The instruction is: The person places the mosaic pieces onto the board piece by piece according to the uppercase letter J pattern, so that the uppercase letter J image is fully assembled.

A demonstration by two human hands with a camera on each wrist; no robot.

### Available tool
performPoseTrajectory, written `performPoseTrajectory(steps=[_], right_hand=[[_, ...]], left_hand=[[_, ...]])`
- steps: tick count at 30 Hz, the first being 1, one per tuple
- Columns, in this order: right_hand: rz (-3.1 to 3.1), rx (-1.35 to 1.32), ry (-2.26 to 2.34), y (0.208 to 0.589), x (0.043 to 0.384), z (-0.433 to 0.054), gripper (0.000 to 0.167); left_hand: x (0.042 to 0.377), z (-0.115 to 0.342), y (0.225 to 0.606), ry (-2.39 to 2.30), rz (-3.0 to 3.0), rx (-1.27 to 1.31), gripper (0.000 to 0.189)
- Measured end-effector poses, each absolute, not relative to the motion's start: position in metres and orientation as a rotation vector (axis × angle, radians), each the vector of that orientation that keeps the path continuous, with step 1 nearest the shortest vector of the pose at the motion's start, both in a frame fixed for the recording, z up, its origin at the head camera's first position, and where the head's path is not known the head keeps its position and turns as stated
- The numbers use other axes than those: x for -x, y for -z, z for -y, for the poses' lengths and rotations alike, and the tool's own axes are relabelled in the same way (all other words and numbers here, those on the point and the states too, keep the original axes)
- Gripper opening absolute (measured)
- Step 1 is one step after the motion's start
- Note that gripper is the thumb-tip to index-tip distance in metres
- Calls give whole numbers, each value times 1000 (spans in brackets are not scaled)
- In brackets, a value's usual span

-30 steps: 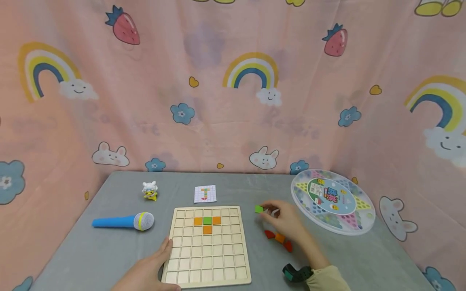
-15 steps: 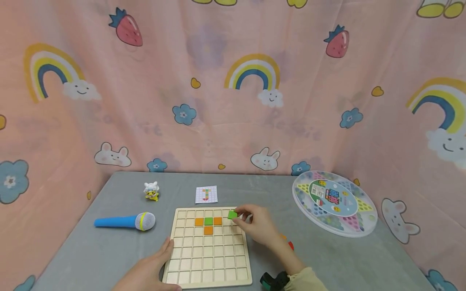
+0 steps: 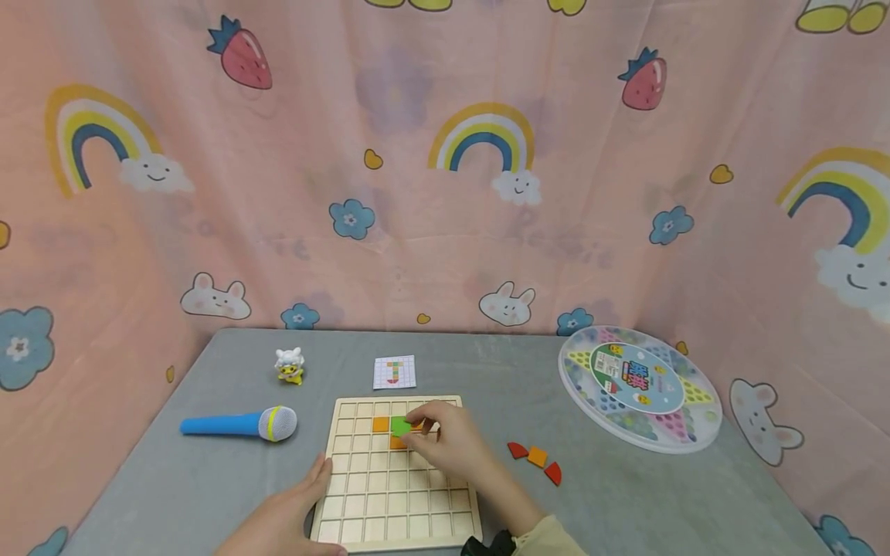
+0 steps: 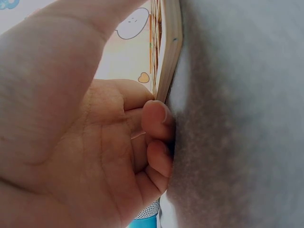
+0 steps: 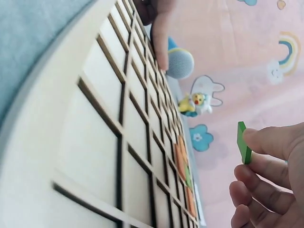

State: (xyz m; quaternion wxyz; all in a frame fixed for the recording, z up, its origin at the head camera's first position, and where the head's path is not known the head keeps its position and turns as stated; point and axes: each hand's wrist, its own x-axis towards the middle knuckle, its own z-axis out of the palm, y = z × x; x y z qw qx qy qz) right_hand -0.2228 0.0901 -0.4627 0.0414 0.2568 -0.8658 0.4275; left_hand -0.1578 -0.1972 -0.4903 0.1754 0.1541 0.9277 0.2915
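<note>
Between thumb and fingers my right hand [image 3: 452, 440] pinches a thin green square tile [image 5: 243, 142]. The right wrist view has this tile raised off the wooden grid board [image 3: 368, 502]; the head view has it overlapping the coloured tiles in the board's upper rows. Of those, a left orange tile [image 3: 381, 424] shows fully, while the others are partly covered by the hand and held tile. My left hand [image 3: 278, 510] holds the board's near left corner, thumb at the front edge and fingers along the left side. Its lower fingers [image 4: 159, 156] are curled beside the board's edge.
Right of the board lie two red quarter-round tiles [image 3: 553, 473] and an orange square tile [image 3: 537, 456]. A pattern card [image 3: 394, 372] lies behind the board. Leftward are a blue toy microphone [image 3: 236, 425] and a small figurine [image 3: 289, 366]. A round game board [image 3: 640, 386] leans at the back right.
My right hand has carried the green tile leftward from the table beside the board to above the coloured tiles. The red and orange loose tiles are uncovered again. My left hand stays at the board.
</note>
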Motion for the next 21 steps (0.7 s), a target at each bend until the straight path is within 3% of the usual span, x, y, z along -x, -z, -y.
performPoseTrajectory(steps=[21], right_hand=[[2709, -890, -1494, 503, 228, -95, 17]], left_hand=[[160, 199, 490, -860, -2573, -397, 122]])
